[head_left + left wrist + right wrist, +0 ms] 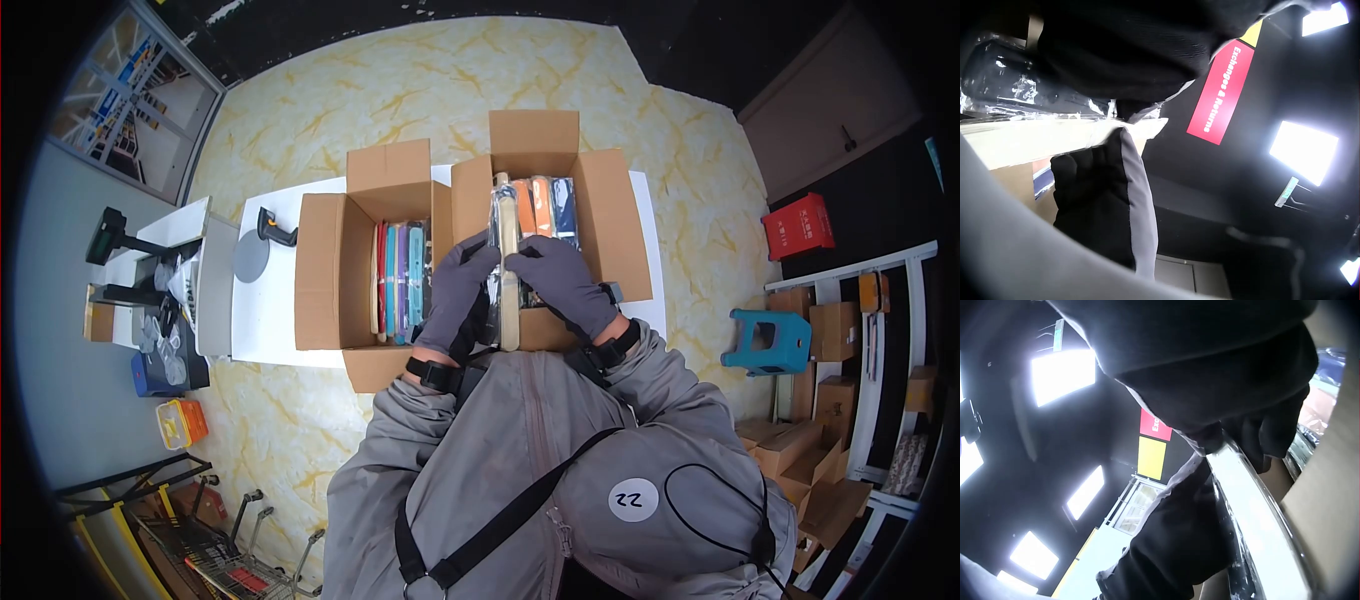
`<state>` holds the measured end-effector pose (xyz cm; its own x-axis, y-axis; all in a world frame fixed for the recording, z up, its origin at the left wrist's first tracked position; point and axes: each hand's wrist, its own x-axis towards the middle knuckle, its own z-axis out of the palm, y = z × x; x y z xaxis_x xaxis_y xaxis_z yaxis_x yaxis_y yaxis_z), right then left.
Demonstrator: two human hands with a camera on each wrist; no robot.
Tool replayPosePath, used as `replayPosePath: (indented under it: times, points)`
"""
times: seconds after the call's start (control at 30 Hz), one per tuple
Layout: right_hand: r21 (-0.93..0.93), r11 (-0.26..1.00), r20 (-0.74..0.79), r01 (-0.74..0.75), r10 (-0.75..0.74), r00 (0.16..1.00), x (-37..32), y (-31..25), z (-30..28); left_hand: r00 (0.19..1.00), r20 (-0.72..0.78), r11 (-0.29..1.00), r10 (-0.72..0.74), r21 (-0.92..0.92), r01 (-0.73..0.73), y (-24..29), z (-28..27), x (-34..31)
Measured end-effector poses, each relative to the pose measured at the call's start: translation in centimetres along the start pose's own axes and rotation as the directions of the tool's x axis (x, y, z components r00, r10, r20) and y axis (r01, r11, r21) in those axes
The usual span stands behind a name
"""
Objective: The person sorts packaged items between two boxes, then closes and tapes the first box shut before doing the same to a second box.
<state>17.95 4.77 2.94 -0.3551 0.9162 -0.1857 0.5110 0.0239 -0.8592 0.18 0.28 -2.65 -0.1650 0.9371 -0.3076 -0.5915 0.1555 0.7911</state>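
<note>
Both gloved hands are over the right cardboard box. Between them stands a narrow cream-coloured packet in clear plastic, its long edge facing up. My left hand pinches it from the left with thumb and fingers. My right hand pinches it from the right, the thumb at the top edge. In the left wrist view, a glossy black plastic-wrapped packet lies against the cream one. Orange packets and a dark blue packet stand in the box behind my right hand.
To the left, a second open box holds a row of thin coloured packets. Both boxes stand on a white table. A barcode scanner sits at the table's left. On the floor at right is a teal stool.
</note>
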Motion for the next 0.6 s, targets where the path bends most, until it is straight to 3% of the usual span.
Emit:
replayPosePath:
  times: [0.1,0.2,0.37,0.47,0.6]
  points:
    - [0.071,0.996,0.014,-0.050,0.049,0.999,0.5,0.5,-0.4,1.000,-0.016,0.999,0.012,0.045,-0.011,-0.1,0.0,0.1]
    - [0.051,0.998,-0.164,-0.036,0.044,0.985,2.0,1.3,-1.8,0.997,-0.083,0.997,0.002,0.080,0.004,0.0,-0.1,0.2]
    - [0.006,0.995,-0.273,-0.098,0.096,0.957,5.8,4.7,-3.6,0.996,-0.071,0.998,-0.059,-0.004,0.059,0.4,0.1,0.0]
    - [-0.237,0.971,-0.229,-0.038,-0.018,0.973,7.4,6.5,-2.9,0.998,-0.049,0.999,-0.043,0.028,0.044,-0.3,-0.8,0.5]
    - [-0.340,0.939,-0.203,0.053,-0.128,0.971,7.7,6.6,-1.4,0.996,-0.085,1.000,-0.017,0.022,0.019,-0.8,-1.0,1.0]
